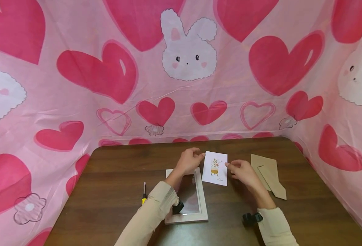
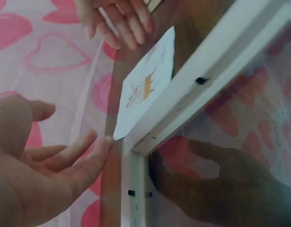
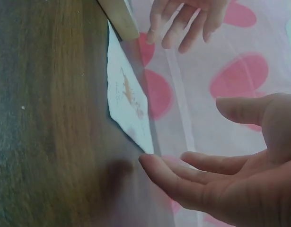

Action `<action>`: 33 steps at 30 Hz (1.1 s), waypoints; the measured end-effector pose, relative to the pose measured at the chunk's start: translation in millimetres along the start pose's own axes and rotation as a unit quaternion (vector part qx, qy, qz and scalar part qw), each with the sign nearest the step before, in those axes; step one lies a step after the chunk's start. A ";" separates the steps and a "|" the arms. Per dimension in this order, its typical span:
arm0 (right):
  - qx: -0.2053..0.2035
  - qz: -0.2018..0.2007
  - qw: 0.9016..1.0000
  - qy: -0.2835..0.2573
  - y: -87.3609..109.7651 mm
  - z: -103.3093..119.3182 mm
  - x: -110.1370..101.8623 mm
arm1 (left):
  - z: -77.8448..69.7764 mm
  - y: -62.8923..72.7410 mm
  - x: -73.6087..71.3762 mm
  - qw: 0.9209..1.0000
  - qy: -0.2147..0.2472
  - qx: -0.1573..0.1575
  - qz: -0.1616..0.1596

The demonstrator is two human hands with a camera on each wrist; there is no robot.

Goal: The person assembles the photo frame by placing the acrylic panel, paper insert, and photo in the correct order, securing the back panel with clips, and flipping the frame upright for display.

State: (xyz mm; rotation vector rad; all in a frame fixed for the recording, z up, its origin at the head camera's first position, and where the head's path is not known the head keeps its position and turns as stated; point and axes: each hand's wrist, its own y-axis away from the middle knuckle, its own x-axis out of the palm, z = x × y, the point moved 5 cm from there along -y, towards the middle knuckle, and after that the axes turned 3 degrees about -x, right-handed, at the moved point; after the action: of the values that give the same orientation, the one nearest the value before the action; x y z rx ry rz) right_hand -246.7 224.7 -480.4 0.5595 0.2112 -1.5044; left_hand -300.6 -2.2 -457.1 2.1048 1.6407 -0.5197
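A white card (image 1: 215,169) printed with a potted plant lies on the wooden table between my two hands. My left hand (image 1: 190,160) hovers over the far end of a white picture frame (image 1: 203,201), fingers loosely bent, fingertips near the card's left edge. My right hand (image 1: 242,171) is at the card's right side, its fingertips close to that edge. In the left wrist view the left hand (image 2: 55,165) has thumb and fingers apart, and the frame's clear pane mirrors it. The right wrist view shows the right hand (image 3: 235,170) with thumb and fingers spread, holding nothing.
Brown cardboard pieces (image 1: 268,174) lie right of the right hand. A screwdriver (image 1: 144,193) with a yellow and black handle lies left of the picture frame, partly behind the left sleeve. Pink heart-patterned cloth (image 1: 187,92) hangs behind and beside the wooden table (image 1: 116,177).
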 end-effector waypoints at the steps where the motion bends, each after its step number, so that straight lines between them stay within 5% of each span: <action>1: 0.006 0.001 1.000 -0.015 -1.9 -2.3 -0.1 | -0.5 -2.6 1.5 1.000 0.000 -0.005 0.011; 11: 0.038 -0.002 0.997 -0.060 -11.3 -8.5 0.1 | 11.0 -24.1 10.8 0.991 0.094 -0.085 0.048; 18: 0.070 -0.004 0.994 -0.087 -11.3 -9.9 -1.9 | 16.5 -29.5 17.9 0.980 0.115 -0.144 0.074; 33: 0.078 -0.003 0.991 -0.112 -16.0 -6.4 2.1 | 12.3 -34.0 29.4 0.971 0.139 -0.180 0.073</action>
State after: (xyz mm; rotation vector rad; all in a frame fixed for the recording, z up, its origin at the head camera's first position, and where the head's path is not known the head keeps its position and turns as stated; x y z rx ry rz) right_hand -260.8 226.4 -490.4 0.5084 -0.0798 -1.5845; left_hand -327.2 22.5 -486.4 2.0631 1.5643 0.1225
